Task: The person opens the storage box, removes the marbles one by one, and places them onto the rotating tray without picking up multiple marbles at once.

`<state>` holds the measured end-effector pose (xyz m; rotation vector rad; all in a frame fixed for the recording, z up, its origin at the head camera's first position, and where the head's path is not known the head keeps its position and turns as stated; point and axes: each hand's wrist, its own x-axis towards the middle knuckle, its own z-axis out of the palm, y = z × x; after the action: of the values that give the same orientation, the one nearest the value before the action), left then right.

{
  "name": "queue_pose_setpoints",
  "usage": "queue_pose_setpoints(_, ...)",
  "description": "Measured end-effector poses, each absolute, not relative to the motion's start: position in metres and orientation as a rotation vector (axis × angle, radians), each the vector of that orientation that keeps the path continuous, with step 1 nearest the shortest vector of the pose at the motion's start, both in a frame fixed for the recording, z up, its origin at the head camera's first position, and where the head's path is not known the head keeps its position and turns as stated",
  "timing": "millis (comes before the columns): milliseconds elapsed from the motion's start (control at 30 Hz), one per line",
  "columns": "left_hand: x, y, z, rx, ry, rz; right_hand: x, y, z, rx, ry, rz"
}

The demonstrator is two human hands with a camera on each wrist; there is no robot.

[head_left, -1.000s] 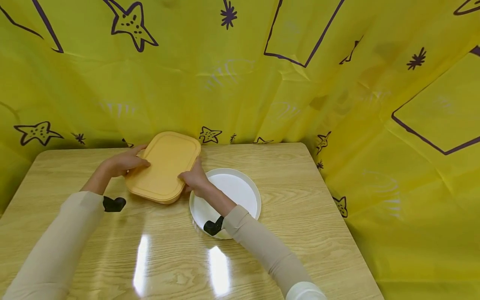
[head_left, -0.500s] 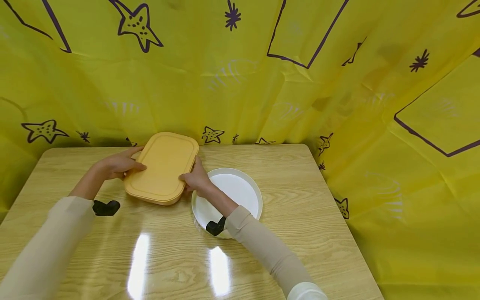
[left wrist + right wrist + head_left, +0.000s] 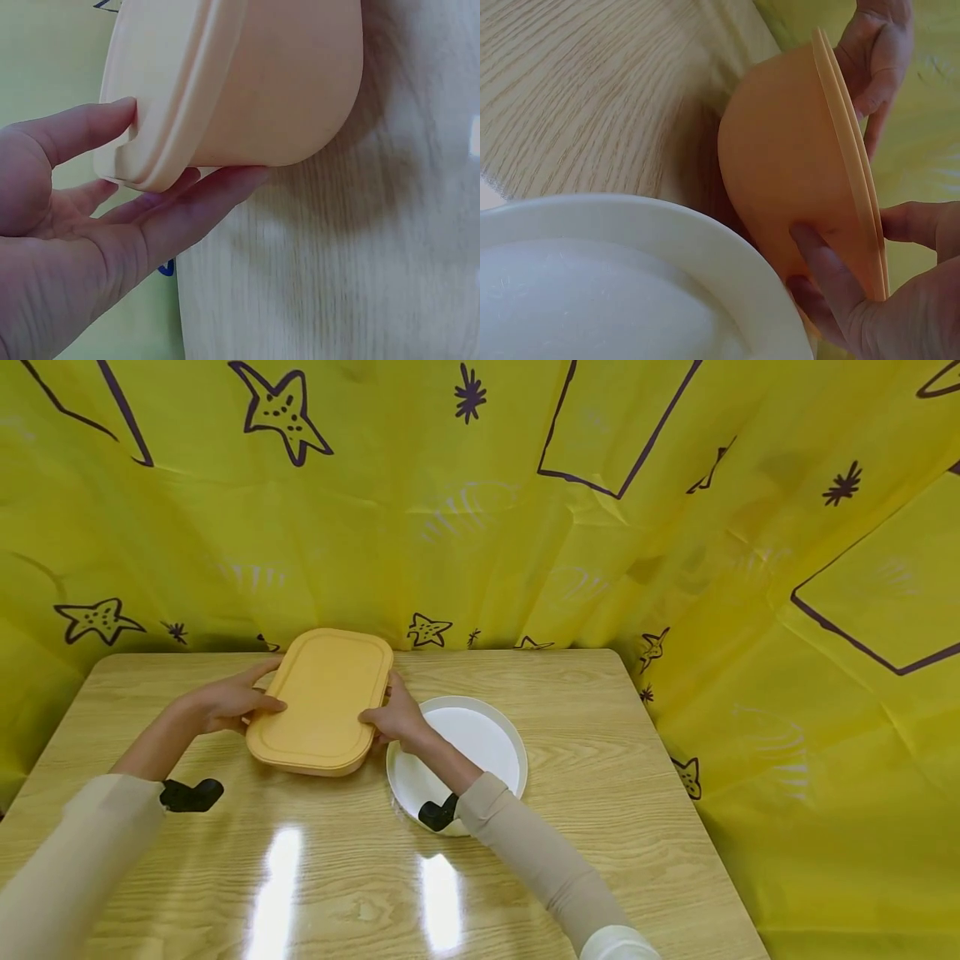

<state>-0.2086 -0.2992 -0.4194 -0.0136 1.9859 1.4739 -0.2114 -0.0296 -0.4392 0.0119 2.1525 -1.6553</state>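
Note:
An orange lidded food container (image 3: pixel 320 697), rectangular with rounded corners, is at the back left of the table in the head view. My left hand (image 3: pixel 228 700) holds its left side, thumb on the lid (image 3: pixel 161 67) and fingers under the rim against the wall. On the right side my right hand (image 3: pixel 397 714) grips it, thumb over the lid's edge and fingertips pressed on the curved side wall (image 3: pixel 787 142). The lid sits on the container, and the inside is hidden. A round white tray (image 3: pixel 480 739) with a raised rim lies under my right forearm, close beside the container.
The wooden table (image 3: pixel 600 835) has its far edge just behind the container. A yellow curtain (image 3: pixel 480 552) with starfish drawings hangs along the back and right sides. Black wrist mounts (image 3: pixel 192 795) stick out from both sleeves.
The container has shifted slightly left and turned a little straighter, with both hands still on it. My left hand and forearm have moved left. The tray stays in place on the table.

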Motion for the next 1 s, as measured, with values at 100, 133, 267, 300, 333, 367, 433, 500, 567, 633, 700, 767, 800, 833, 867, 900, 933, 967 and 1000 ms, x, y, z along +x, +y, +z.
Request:
queue_pose_setpoints(100, -0.204, -0.299, -0.418, -0.029, 1.981, 1.481, -0.21, -0.03, -0.439, 0.012, 2.133, -1.663)
queue_pose_setpoints(133, -0.202, -0.299, -0.417, -0.034, 1.983, 1.481, -0.21, -0.03, -0.439, 0.014, 2.126, -1.667)
queue_pose_setpoints(267, -0.195, -0.3, -0.414, -0.033, 1.995, 1.47, -0.207, -0.03, -0.438, 0.001, 2.102, -1.679)
queue_pose_setpoints(300, -0.193, -0.301, -0.414, -0.031, 1.999, 1.465, -0.206, -0.03, -0.438, -0.006, 2.101, -1.676)
queue_pose_setpoints(333, -0.19, -0.301, -0.413, -0.026, 2.003, 1.461, -0.206, -0.03, -0.438, -0.012, 2.099, -1.675)
queue_pose_setpoints(367, -0.188, -0.302, -0.413, -0.029, 2.001, 1.463, -0.205, -0.03, -0.438, -0.021, 2.093, -1.676)
queue_pose_setpoints(433, -0.184, -0.303, -0.413, -0.035, 1.999, 1.464, -0.203, -0.03, -0.438, -0.031, 2.087, -1.671)
queue_pose_setpoints(500, -0.18, -0.304, -0.413, -0.043, 1.991, 1.473, -0.201, -0.031, -0.438, -0.039, 2.081, -1.673)
queue_pose_setpoints(567, -0.175, -0.305, -0.412, -0.053, 1.983, 1.486, -0.198, -0.031, -0.438, -0.046, 2.075, -1.668)
queue_pose_setpoints(633, -0.17, -0.306, -0.412, -0.047, 1.984, 1.493, -0.195, -0.031, -0.438, -0.056, 2.072, -1.665)
queue_pose_setpoints(700, -0.165, -0.307, -0.413, -0.045, 1.981, 1.5, -0.192, -0.031, -0.438, -0.069, 2.064, -1.66)
queue_pose_setpoints(767, -0.16, -0.308, -0.413, -0.042, 1.982, 1.505, -0.189, -0.03, -0.437, -0.08, 2.053, -1.661)
queue_pose_setpoints(800, -0.157, -0.309, -0.414, -0.039, 1.982, 1.51, -0.188, -0.03, -0.437, -0.086, 2.045, -1.664)
queue_pose_setpoints(833, -0.155, -0.31, -0.414, -0.039, 1.982, 1.51, -0.187, -0.03, -0.437, -0.09, 2.035, -1.667)
queue_pose_setpoints(867, -0.153, -0.31, -0.414, -0.037, 1.98, 1.515, -0.186, -0.03, -0.437, -0.094, 2.023, -1.674)
queue_pose_setpoints(900, -0.15, -0.311, -0.415, -0.032, 1.979, 1.52, -0.185, -0.031, -0.438, -0.095, 2.018, -1.679)
queue_pose_setpoints(933, -0.148, -0.311, -0.415, -0.028, 1.979, 1.524, -0.185, -0.031, -0.438, -0.095, 2.009, -1.684)
queue_pose_setpoints(967, -0.145, -0.312, -0.415, -0.021, 1.979, 1.526, -0.184, -0.031, -0.438, -0.098, 1.999, -1.687)
queue_pose_setpoints(1000, -0.143, -0.312, -0.414, -0.023, 1.981, 1.525, -0.182, -0.03, -0.438, -0.098, 1.996, -1.685)
